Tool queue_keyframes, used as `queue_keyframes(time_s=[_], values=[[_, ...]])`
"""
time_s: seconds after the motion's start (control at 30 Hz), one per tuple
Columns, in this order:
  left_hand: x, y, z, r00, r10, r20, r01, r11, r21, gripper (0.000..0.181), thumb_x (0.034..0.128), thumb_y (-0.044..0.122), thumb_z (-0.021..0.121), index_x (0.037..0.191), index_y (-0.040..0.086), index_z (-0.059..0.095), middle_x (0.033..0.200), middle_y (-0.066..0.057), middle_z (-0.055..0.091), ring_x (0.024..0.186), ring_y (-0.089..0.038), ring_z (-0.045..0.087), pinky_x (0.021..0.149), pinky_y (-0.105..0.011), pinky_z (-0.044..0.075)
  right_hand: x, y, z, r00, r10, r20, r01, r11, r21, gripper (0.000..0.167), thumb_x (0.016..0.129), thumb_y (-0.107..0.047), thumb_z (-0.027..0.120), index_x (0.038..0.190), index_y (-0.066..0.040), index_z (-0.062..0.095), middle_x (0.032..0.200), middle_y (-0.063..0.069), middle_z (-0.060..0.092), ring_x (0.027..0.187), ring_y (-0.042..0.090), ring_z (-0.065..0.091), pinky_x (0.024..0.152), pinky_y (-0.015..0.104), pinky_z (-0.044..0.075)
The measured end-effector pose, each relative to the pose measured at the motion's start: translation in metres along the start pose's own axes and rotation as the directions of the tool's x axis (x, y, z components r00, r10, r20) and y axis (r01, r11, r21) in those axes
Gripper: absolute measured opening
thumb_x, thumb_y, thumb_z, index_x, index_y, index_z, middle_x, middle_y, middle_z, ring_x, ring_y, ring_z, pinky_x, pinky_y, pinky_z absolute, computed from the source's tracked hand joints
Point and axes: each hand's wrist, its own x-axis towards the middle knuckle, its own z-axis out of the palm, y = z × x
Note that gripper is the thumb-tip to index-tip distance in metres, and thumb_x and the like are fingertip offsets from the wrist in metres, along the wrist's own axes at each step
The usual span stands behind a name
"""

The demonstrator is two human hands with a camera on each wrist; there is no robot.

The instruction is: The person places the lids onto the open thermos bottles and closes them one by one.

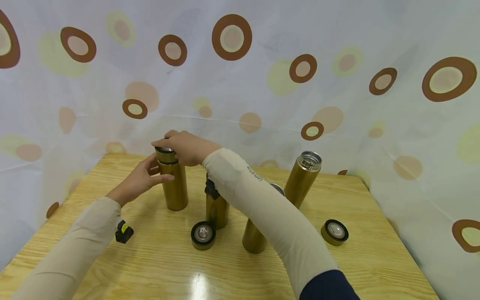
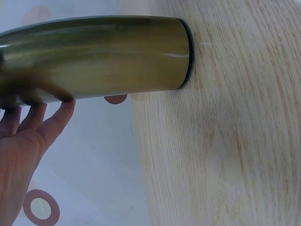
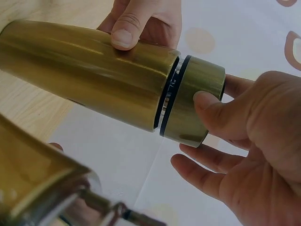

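Note:
At the table's left back stands a gold flask (image 1: 176, 191), upright. My left hand (image 1: 140, 179) holds its upper body, with thumb and fingers on opposite sides. In the left wrist view, fingertips (image 2: 66, 107) touch the side of the flask (image 2: 117, 56). My right hand (image 1: 189, 148) grips the gold lid (image 3: 195, 101) on top of it, thumb on one side and a finger behind. Between lid and body, the right wrist view shows a narrow gap with the shiny neck (image 3: 170, 92).
Another gold flask (image 1: 217, 212) stands partly behind the right forearm. A third flask (image 1: 254, 238) is also partly covered by the sleeve. An uncapped flask (image 1: 300, 179) stands at the back right. Two loose lids, one near the middle (image 1: 203, 235) and one right (image 1: 335, 232), lie on the wooden table (image 1: 157, 266).

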Motion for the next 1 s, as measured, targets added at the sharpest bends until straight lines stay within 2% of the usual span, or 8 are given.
queue_keyframes(time_s=[0.13, 0.27, 0.37, 0.53, 0.73, 1.0], values=[[0.000, -0.001, 0.000, 1.000, 0.005, 0.003, -0.005, 1.000, -0.007, 0.082, 0.0915, 0.027, 0.067, 0.155, 0.021, 0.015, 0.154, -0.012, 0.026, 0.140, -0.043, 0.025, 0.106, -0.060, 0.034, 0.001, 0.000, 0.001, 1.000, 0.001, -0.008, -0.001, 1.000, -0.001, 0.062, 0.099, -0.004, 0.048, 0.151, -0.030, 0.028, 0.152, 0.007, 0.031, 0.135, 0.025, 0.037, 0.105, 0.029, 0.041], [0.000, -0.001, 0.000, 1.000, 0.007, 0.001, -0.007, 1.000, -0.009, 0.082, 0.0915, 0.026, 0.067, 0.155, 0.023, 0.015, 0.154, -0.013, 0.027, 0.140, -0.044, 0.025, 0.106, -0.060, 0.034, -0.001, -0.002, 0.001, 1.000, 0.021, -0.017, -0.021, 1.000, -0.012, 0.060, 0.100, -0.008, 0.049, 0.152, -0.030, 0.028, 0.147, 0.007, 0.034, 0.128, 0.025, 0.040, 0.100, 0.029, 0.043], [0.000, -0.001, 0.000, 1.000, 0.009, -0.004, -0.009, 1.000, -0.005, 0.081, 0.0915, 0.025, 0.067, 0.155, 0.023, 0.016, 0.153, -0.014, 0.028, 0.140, -0.045, 0.025, 0.106, -0.060, 0.034, -0.001, -0.004, 0.002, 0.998, 0.051, -0.022, -0.051, 0.999, -0.011, 0.063, 0.099, -0.008, 0.051, 0.152, -0.031, 0.027, 0.144, 0.008, 0.034, 0.123, 0.023, 0.039, 0.094, 0.029, 0.046], [0.001, -0.002, 0.000, 1.000, 0.015, -0.007, -0.015, 1.000, -0.010, 0.081, 0.0911, 0.025, 0.068, 0.154, 0.023, 0.018, 0.153, -0.013, 0.028, 0.139, -0.044, 0.025, 0.106, -0.060, 0.034, 0.001, -0.009, 0.005, 0.994, 0.105, -0.023, -0.105, 0.994, -0.028, 0.066, 0.097, -0.011, 0.055, 0.152, -0.030, 0.025, 0.142, 0.009, 0.033, 0.123, 0.022, 0.036, 0.094, 0.029, 0.046], [0.000, -0.001, 0.001, 1.000, 0.014, -0.011, -0.014, 1.000, 0.001, 0.080, 0.0914, 0.026, 0.067, 0.154, 0.024, 0.018, 0.153, -0.014, 0.028, 0.139, -0.045, 0.025, 0.106, -0.061, 0.034, 0.003, -0.012, 0.007, 0.986, 0.159, -0.043, -0.161, 0.986, -0.048, 0.054, 0.101, -0.026, 0.047, 0.152, -0.029, 0.027, 0.139, 0.009, 0.034, 0.116, 0.021, 0.040, 0.087, 0.028, 0.048], [-0.001, 0.001, 0.001, 1.000, 0.004, -0.012, -0.004, 1.000, 0.003, 0.080, 0.0924, 0.026, 0.066, 0.155, 0.022, 0.016, 0.154, -0.015, 0.026, 0.139, -0.046, 0.024, 0.105, -0.061, 0.034, 0.005, -0.015, 0.014, 0.977, 0.187, -0.104, -0.197, 0.975, -0.103, 0.053, 0.101, -0.036, 0.044, 0.151, -0.024, 0.029, 0.135, 0.008, 0.036, 0.110, 0.019, 0.045, 0.086, 0.028, 0.049]])
